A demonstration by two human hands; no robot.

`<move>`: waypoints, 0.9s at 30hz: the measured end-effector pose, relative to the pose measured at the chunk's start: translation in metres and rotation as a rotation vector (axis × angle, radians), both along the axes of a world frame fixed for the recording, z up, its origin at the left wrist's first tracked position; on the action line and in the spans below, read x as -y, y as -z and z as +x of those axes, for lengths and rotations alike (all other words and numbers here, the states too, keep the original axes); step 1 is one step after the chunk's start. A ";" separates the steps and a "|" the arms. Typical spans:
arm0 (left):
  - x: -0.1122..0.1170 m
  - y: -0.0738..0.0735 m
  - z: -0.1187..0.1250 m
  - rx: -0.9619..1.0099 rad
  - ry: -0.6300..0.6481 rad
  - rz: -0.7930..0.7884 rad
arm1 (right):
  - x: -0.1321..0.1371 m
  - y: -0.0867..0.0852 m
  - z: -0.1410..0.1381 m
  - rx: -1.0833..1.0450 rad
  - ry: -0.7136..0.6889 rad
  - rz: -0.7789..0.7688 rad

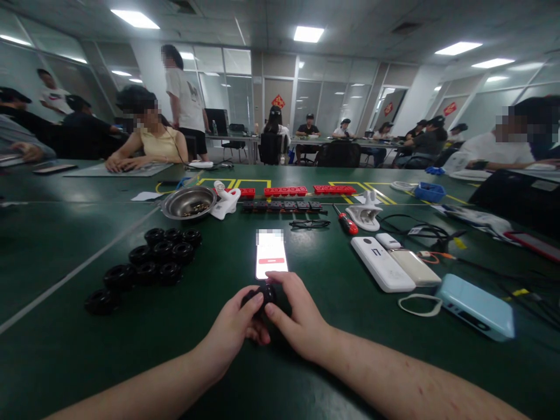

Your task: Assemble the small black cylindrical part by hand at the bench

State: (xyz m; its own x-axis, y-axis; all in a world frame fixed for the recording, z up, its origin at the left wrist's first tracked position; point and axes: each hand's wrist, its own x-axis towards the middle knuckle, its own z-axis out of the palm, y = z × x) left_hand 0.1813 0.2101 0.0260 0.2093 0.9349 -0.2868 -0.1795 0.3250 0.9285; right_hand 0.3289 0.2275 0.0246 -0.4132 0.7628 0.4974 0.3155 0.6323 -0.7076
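Note:
Both of my hands meet at the near middle of the green table (65, 350). My left hand (234, 326) and my right hand (297, 318) are closed together round a small black wheel (263, 293), which shows only between the fingertips. Just beyond them lies a phone (271, 254) with its screen lit. To the left sits a cluster of several black wheels (151, 262), apart from my hands.
A metal bowl (189, 202) with small parts, red and black block rows (285, 191), a red-handled screwdriver (347, 223), white clips and glasses lie farther back. Power banks (381, 263), a light blue box (476, 306) and cables are at the right. Other people sit at surrounding tables.

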 end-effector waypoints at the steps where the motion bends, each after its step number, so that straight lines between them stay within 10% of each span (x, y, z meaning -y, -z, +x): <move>1: 0.001 -0.001 0.000 -0.019 -0.001 0.010 | 0.000 0.000 0.000 0.005 0.027 -0.002; 27: 0.001 0.000 -0.002 -0.002 0.007 -0.014 | -0.002 -0.001 0.002 0.027 0.037 0.080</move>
State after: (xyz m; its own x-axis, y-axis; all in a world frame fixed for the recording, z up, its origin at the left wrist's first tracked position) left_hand 0.1795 0.2090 0.0260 0.2149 0.9294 -0.3000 -0.1757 0.3389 0.9243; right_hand 0.3305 0.2293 0.0261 -0.3994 0.7362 0.5464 0.3583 0.6739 -0.6461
